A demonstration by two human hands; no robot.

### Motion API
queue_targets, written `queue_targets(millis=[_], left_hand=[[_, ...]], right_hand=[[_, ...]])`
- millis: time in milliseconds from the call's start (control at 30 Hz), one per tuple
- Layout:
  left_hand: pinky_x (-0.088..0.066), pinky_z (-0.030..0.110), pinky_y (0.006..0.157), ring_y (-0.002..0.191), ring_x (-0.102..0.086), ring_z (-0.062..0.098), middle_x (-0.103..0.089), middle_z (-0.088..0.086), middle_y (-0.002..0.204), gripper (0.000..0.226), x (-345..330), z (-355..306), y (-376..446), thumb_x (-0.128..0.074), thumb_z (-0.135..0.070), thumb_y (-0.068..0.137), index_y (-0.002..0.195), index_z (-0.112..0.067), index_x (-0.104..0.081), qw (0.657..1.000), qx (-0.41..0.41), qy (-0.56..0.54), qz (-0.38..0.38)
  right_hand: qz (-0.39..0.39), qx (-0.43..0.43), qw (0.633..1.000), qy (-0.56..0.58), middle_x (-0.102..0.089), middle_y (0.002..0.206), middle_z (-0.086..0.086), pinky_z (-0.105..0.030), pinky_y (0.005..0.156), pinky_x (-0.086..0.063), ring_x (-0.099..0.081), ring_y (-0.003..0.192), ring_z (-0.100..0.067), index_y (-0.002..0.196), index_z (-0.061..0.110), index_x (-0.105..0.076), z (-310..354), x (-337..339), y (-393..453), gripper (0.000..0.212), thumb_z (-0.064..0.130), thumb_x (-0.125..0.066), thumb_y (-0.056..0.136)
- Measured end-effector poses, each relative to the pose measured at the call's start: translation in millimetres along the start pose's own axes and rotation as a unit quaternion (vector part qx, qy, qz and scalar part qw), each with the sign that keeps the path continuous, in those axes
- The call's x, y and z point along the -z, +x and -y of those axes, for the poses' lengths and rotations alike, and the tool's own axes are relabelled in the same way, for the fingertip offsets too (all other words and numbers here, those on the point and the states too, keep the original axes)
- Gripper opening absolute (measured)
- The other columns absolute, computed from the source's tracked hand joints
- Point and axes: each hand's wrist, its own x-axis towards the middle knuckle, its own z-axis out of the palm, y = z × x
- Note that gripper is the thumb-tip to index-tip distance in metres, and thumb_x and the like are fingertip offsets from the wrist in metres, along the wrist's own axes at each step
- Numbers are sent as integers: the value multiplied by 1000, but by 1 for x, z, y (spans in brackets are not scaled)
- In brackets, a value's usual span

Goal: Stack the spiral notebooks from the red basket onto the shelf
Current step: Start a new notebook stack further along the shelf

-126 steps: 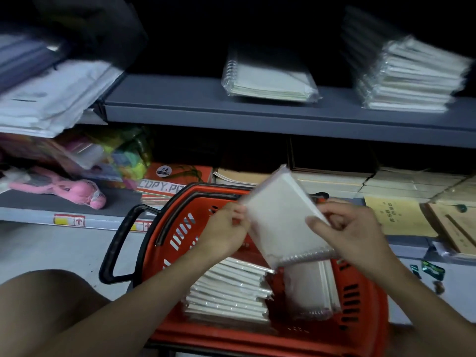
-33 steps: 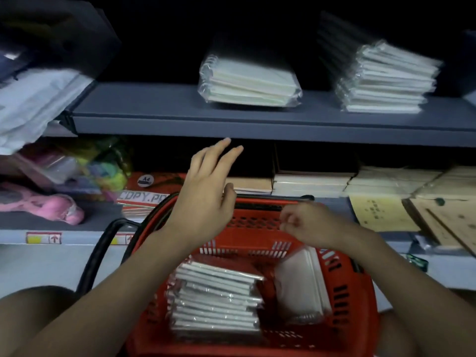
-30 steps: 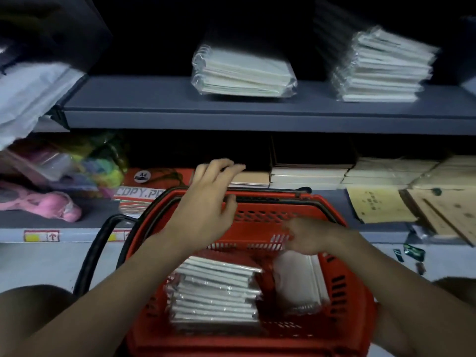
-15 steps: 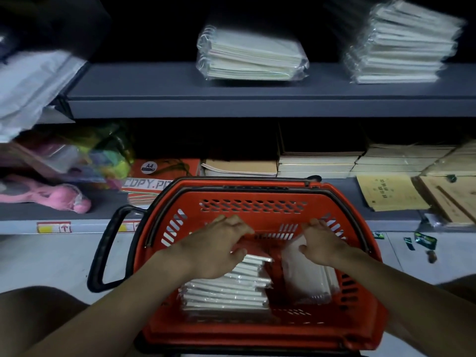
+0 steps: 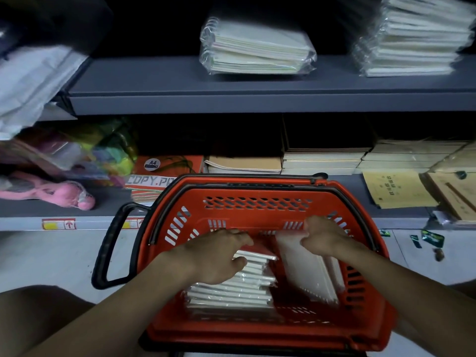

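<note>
The red basket (image 5: 257, 182) stands in front of the shelves. In it lie a flat stack of wrapped spiral notebooks (image 5: 231, 292) on the left and a few notebooks leaning on edge (image 5: 306, 274) on the right. My left hand (image 5: 213, 256) lies on the flat stack, fingers curled over the top notebook's far edge and thumb at its side. My right hand (image 5: 322, 238) pinches the top edge of the leaning notebooks. On the grey upper shelf (image 5: 257, 99) sit a short pile of wrapped notebooks (image 5: 257, 47) and a taller pile (image 5: 412, 42).
The basket's black handle (image 5: 108, 253) sticks out to the left. The lower shelf holds a pink toy (image 5: 61, 194), A4 copy paper (image 5: 159, 176), brown notebooks (image 5: 244, 164) and brown envelopes (image 5: 396, 189). White bags (image 5: 31, 81) hang over the left end of the upper shelf.
Both hands have come down from above the basket's rim into the basket. The left one has settled on the flat stack and the right one has taken the leaning notebooks' edge.
</note>
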Motion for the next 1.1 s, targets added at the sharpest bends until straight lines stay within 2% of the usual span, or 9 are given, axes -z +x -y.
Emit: queue_targets(millis=[100,200,333,567,667,767,900,1000,1100], left_hand=[[-38,30,110,136,-45,13,-49,-10,148,44,2,-1,-3,-51,-38,100,143,-31,-45,1000,0,19,2],[-37,26,109,137,-44,12,-48,-11,149,45,7,-5,-7,-50,-39,100,144,-30,-44,1000,3,26,7],[-40,35,109,135,-47,18,-51,-4,147,51,13,-9,-7,-46,-50,100,144,-24,-46,999,36,35,10],[-44,32,71,74,-60,23,-56,2,70,52,18,-16,-13,-44,-68,93,75,-22,-60,991,107,-49,-61],[-54,39,83,89,-66,19,-70,-6,95,63,20,-9,-12,-36,-79,86,109,-27,-63,980,123,-101,-121],[-59,39,78,82,-70,15,-73,-2,93,43,32,-8,-10,-42,-63,93,119,-35,-61,944,88,-241,-206],[-56,37,64,60,-67,18,-72,1,61,39,59,-18,-9,-41,-31,105,86,-15,-72,871,63,-406,-270],[-56,32,58,63,-68,29,-75,13,69,68,77,-26,-15,-28,-47,104,92,4,-71,805,31,-541,-242],[-62,40,60,74,-71,41,-72,32,91,82,95,-35,-23,-21,-71,85,104,-8,-72,758,-60,-617,-202]], right_hand=[[-43,67,996,31,-66,91,5,-27,69,-46,-62,86,-18,96,20,-64,10,40,-17,14,23,-69,84],[-43,127,974,185,-60,71,1,-28,63,-45,-58,66,-15,89,18,-63,7,83,-46,13,19,-75,85],[-61,188,928,317,-70,83,-11,-21,57,-49,-67,70,-19,88,13,-67,1,116,-77,10,10,-76,85],[-80,246,845,468,-73,95,-14,-24,58,-57,-69,75,-24,88,10,-65,-12,142,-103,6,10,-67,82],[-80,253,797,543,-70,97,-21,-24,60,-57,-67,77,-25,87,13,-65,-10,141,-102,6,9,-61,83],[-68,246,740,622,-66,90,-17,-24,56,-55,-58,70,-24,81,17,-62,-1,142,-102,10,10,-56,85],[-57,241,664,705,-65,81,-9,-25,58,-56,-59,65,-18,80,18,-60,15,142,-101,11,13,-52,87],[-62,242,616,747,-68,81,-4,-26,60,-55,-60,62,-15,80,20,-62,29,145,-98,6,18,-58,85],[-63,234,576,781,-73,94,-2,-26,64,-58,-68,73,-14,94,16,-58,45,150,-96,7,15,-56,87]])
